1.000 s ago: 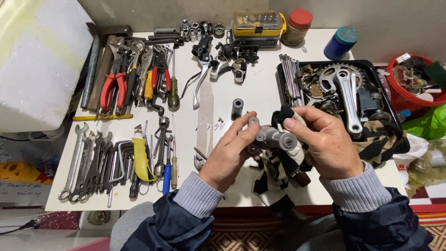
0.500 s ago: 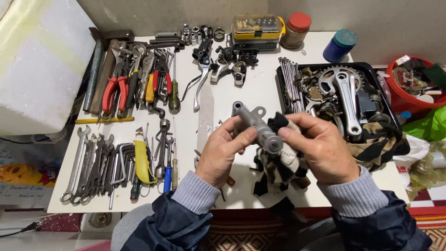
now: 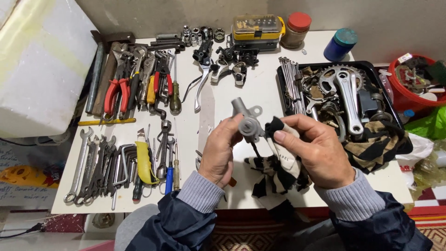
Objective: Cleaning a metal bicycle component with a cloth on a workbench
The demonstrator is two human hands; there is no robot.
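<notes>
- To clean the grey metal part (image 3: 247, 122) well, hold it steady and rub the cloth into each small hole.
- The left hand (image 3: 218, 153) is curled shut around the part, up above the white table (image 3: 265, 93).
- The right hand (image 3: 316, 151) is closed on the black and white cloth (image 3: 278, 167), pressing it against the part.
</notes>
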